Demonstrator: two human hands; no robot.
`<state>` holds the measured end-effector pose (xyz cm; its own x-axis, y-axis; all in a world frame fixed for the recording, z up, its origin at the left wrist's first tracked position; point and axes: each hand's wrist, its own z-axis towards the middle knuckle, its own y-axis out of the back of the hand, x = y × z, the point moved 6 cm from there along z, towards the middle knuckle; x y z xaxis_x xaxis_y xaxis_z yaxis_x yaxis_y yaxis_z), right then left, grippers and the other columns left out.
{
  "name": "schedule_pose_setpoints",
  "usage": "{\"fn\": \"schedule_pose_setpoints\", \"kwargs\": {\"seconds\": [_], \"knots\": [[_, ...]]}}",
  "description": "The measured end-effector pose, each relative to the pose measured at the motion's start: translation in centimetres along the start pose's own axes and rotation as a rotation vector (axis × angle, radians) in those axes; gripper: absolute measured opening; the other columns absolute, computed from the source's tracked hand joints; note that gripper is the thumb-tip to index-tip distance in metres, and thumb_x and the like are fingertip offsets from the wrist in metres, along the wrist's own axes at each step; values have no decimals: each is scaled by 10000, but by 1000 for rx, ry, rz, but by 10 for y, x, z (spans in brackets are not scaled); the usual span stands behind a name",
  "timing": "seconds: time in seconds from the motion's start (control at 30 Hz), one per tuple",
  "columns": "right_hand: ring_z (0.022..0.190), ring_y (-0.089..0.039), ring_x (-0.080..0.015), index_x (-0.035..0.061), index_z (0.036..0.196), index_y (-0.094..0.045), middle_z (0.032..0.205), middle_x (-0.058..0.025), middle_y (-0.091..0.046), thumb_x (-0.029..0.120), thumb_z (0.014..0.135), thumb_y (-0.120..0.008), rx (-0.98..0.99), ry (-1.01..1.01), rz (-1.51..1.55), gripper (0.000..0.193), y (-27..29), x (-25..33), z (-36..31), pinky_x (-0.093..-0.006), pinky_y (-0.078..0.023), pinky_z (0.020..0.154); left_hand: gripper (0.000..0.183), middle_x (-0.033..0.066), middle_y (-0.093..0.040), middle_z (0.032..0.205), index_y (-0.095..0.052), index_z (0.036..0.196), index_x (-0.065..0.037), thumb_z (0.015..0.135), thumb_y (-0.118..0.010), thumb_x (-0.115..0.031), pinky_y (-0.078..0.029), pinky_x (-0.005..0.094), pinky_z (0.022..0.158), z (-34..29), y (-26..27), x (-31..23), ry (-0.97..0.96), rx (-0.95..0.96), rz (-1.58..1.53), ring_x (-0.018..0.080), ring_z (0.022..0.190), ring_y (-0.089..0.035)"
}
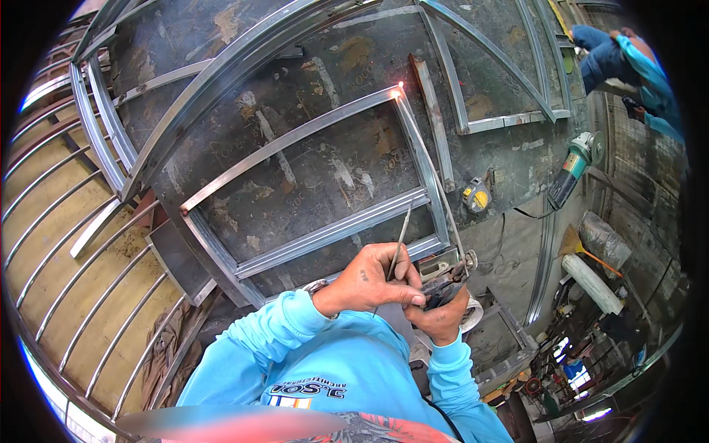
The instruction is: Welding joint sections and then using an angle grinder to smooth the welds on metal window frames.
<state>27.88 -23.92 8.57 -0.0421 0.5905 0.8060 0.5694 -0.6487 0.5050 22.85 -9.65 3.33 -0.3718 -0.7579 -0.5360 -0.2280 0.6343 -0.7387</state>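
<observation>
left fingers (402, 284) pinch the welding rod (401, 240) low over the bench (325, 159); right hand (442, 316) grips the electrode holder (447, 286). risks: bare skin on a live rod, and that corner weld (399, 91) glows hot on the steel frame (347, 177).

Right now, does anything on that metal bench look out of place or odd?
One spot stands out: a small orange glow at the far corner of the steel frame, bright against the dark, scuffed bench top. Also, an angle grinder lies at the bench's right edge, its cable trailing off. Nothing looks spilled or broken.
</observation>
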Motion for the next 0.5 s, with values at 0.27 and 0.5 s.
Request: {"fn": "schedule_pose_setpoints", "kwargs": {"seconds": [0.27, 0.5], "knots": [[792, -706, -189, -34, 1211, -510, 930, -103, -701, 200, 575, -873, 10, -40, 11, 769, -2, -5, -2, -321, -567, 681, 440, 123, -712, 855, -420, 740, -101, 746, -857, -45, -495, 242, 631, -1, 0, 1, -22, -8, -28, 73, 756, -604], [731, -680, -183, -29, 1196, -500, 872, -75, -672, 281, 590, -882, 12, -77, -11, 781, 0, -15, -5, -316, -549, 664, 430, 120, -708, 865, -414, 738, -92, 763, -837, -22, -514, 247, 658, -1, 2, -1, -4, -8, -30, 84, 782, -620]]}}
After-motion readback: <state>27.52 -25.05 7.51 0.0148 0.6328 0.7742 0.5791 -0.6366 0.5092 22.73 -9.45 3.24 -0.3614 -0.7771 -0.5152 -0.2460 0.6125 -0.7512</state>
